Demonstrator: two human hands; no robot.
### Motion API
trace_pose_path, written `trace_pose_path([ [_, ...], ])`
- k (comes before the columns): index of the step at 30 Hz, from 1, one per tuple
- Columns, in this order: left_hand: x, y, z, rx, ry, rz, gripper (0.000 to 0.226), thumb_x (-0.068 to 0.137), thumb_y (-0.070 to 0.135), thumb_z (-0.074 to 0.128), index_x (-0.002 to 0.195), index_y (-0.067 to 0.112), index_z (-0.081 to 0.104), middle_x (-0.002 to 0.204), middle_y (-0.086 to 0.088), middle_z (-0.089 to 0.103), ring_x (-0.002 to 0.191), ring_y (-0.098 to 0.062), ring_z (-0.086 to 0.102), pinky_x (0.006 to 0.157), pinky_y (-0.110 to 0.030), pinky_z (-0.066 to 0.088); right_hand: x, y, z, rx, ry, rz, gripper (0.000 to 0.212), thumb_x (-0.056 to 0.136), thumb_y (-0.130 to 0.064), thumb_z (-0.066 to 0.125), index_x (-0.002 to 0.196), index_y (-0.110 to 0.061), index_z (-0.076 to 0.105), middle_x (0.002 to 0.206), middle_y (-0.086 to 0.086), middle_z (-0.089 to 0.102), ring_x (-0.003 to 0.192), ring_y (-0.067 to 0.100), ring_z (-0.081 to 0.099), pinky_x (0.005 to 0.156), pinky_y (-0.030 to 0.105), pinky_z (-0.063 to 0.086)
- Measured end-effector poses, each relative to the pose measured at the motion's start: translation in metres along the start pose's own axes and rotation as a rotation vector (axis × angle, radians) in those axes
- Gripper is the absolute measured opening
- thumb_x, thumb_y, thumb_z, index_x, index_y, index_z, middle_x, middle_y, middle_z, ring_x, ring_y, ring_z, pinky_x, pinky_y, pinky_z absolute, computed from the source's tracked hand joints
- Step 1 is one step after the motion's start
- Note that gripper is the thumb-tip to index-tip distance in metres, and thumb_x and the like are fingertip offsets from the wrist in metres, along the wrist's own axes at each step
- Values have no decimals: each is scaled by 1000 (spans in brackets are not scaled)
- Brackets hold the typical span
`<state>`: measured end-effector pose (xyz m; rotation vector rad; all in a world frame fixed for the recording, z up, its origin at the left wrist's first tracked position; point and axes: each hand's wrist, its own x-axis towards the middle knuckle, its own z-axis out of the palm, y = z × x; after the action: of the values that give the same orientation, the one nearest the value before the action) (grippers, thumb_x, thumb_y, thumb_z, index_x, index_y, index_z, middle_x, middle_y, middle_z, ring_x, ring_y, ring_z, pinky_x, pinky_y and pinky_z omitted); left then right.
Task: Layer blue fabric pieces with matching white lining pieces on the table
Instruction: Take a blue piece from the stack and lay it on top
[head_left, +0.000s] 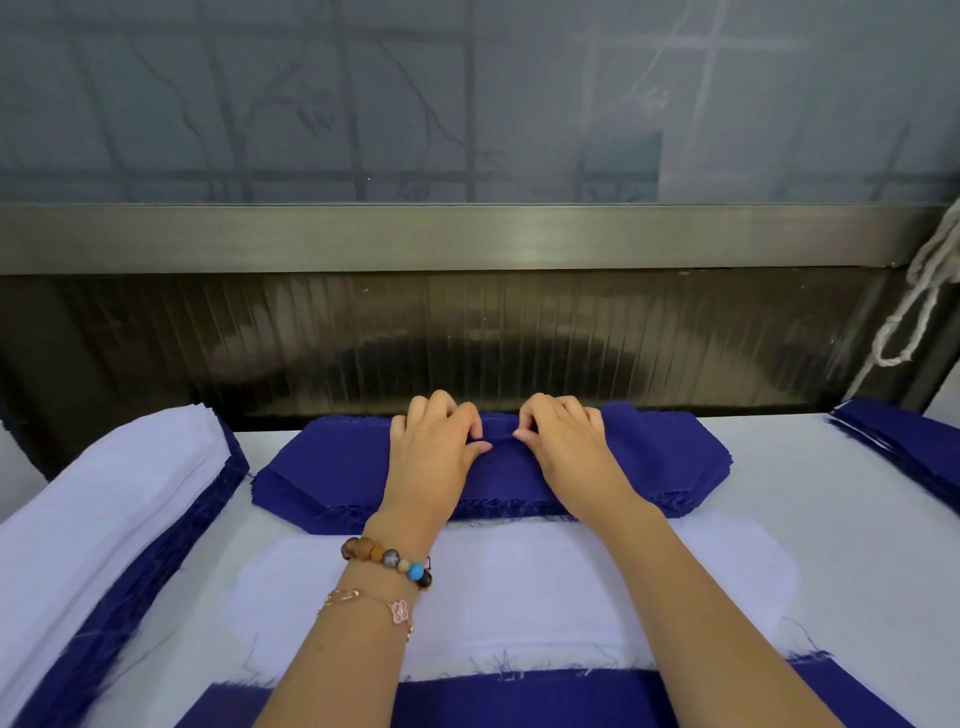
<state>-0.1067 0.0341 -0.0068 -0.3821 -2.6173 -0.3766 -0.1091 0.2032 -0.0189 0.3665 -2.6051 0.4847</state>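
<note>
A thick stack of blue fabric pieces (322, 467) lies at the far side of the table. Both my hands rest on its top. My left hand (434, 447) has curled fingers and pinches the top blue piece near the stack's middle. My right hand (563, 436) pinches the same piece just to the right, so a small ridge of cloth stands between them. In front of the stack lies a white lining piece (519, 587), flat, on top of a blue piece (519, 699) whose near edge shows at the bottom.
A pile of white lining over blue pieces (98, 514) sits at the left. Another blue stack (904, 441) is at the far right corner. The white table (831, 519) ends at a dark ribbed panel (467, 338). A cord (919, 291) hangs at right.
</note>
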Motion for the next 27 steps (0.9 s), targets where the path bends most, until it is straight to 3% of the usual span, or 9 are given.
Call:
trace_pose_path([
  [4,0,2,-10,-5,54,131,8,97,35,49,93,32,44,95,15,51,96,-9,45,98,-31,29,2,-1,-2,-15,-71,5,39,93,-50,50,128,-33,47,121,-11,53,118,10,40,102,32,26],
  [6,1,2,-17,-79,2,138,10,98,35,48,92,33,39,84,15,52,88,-7,48,104,-32,26,2,-2,-4,-80,-103,-23,41,95,-51,46,132,-35,47,129,-10,49,124,13,36,105,34,23],
  [13,3,-19,-39,-84,-118,51,20,86,46,64,92,37,46,91,15,57,95,-8,47,99,-33,28,5,-6,-11,-62,-127,-17,33,94,-45,51,126,-33,48,123,-8,47,120,14,35,105,35,22],
  [19,1,-32,-47,-131,-53,56,18,84,33,70,92,40,55,91,18,59,97,-3,49,96,-28,24,2,-12,-14,-36,-28,-58,24,92,-33,60,112,-33,48,118,-11,54,115,11,43,105,33,24],
  [27,0,-32,-39,-72,39,41,7,84,43,68,83,37,67,89,17,66,96,-4,52,94,-28,28,-8,-10,-20,30,111,-78,16,91,-29,62,105,-25,55,105,-10,61,101,10,53,98,28,34],
])
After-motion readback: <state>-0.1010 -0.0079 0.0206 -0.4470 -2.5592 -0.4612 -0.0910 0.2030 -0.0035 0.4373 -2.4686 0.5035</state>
